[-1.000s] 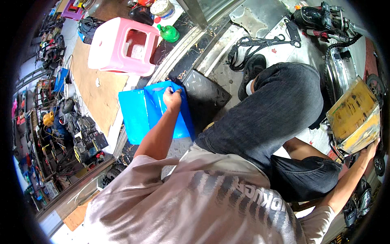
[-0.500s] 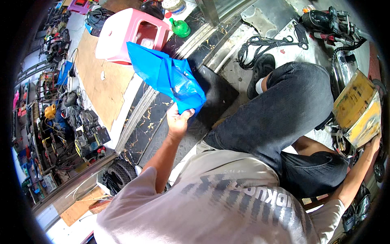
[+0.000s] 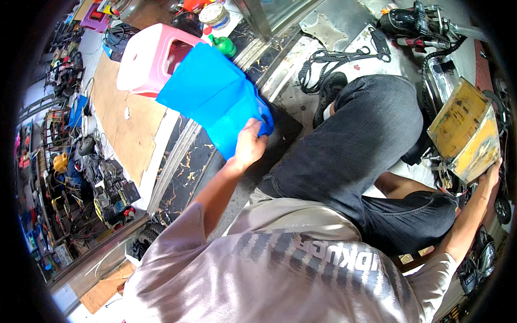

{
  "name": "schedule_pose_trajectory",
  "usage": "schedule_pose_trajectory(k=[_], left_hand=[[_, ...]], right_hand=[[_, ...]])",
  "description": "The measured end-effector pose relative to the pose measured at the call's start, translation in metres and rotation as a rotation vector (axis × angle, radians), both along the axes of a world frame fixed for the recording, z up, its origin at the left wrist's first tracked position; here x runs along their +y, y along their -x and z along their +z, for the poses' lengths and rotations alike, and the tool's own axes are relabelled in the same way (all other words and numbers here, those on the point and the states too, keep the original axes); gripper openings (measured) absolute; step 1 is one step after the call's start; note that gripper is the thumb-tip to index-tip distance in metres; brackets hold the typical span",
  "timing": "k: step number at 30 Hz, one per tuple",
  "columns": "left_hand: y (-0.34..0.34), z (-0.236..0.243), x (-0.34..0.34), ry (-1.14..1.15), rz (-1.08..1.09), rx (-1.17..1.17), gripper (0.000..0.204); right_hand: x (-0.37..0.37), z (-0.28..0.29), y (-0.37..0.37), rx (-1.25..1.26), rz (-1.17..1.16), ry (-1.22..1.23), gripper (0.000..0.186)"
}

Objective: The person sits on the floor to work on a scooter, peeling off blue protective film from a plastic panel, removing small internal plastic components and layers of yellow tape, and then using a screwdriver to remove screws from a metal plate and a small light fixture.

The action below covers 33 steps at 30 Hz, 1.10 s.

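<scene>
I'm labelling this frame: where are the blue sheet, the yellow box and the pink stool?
blue sheet (image 3: 212,99): head view, middle of its flat face.
yellow box (image 3: 463,126): head view, its worn top face.
pink stool (image 3: 148,59): head view, its seat top.

A bright blue sheet (image 3: 215,102), a pink stool (image 3: 148,59), a worn yellow box (image 3: 466,129) and dark grey trousers (image 3: 366,140) were seen.

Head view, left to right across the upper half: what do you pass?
Pink stool → blue sheet gripped by the left hand → black shoe → raised knee in dark trousers → yellow box, with the right hand at its lower right edge.
</scene>
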<state>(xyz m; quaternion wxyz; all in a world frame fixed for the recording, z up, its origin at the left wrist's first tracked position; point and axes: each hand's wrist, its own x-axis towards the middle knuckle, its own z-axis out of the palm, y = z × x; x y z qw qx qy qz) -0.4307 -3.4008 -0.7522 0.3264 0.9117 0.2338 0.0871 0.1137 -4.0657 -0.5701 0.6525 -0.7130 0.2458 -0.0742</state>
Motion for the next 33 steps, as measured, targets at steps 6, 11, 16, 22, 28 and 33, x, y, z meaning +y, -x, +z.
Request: schedule_pose_trajectory(k=[6, 11, 16, 22, 28, 33], left_hand=[[-0.027, -0.072, -0.011, -0.064, 0.102, 0.290, 0.028], [-0.032, -0.094, -0.027, 0.070, 0.459, 0.323, 0.045], [-0.031, -0.099, -0.027, 0.089, 0.457, 0.325, 0.061], [-0.030, -0.108, -0.025, 0.047, 0.141, 0.329, 0.057], [-0.049, -0.107, -0.027, 0.083, -0.004, 0.497, 0.051], [-0.061, -0.099, -0.026, 0.026, -0.163, 0.630, 0.056]], right_hand=[[-0.019, -0.007, 0.001, -0.034, 0.013, -0.081, 0.065], [0.001, 0.003, 0.019, -0.024, -0.028, -0.009, 0.060], [0.017, 0.009, 0.030, -0.009, -0.042, -0.018, 0.061], [0.018, 0.010, 0.032, -0.020, -0.026, -0.005, 0.063], [0.016, 0.010, 0.028, 0.013, -0.049, 0.035, 0.064], [0.004, 0.008, 0.029, 0.026, -0.010, 0.043, 0.063]])
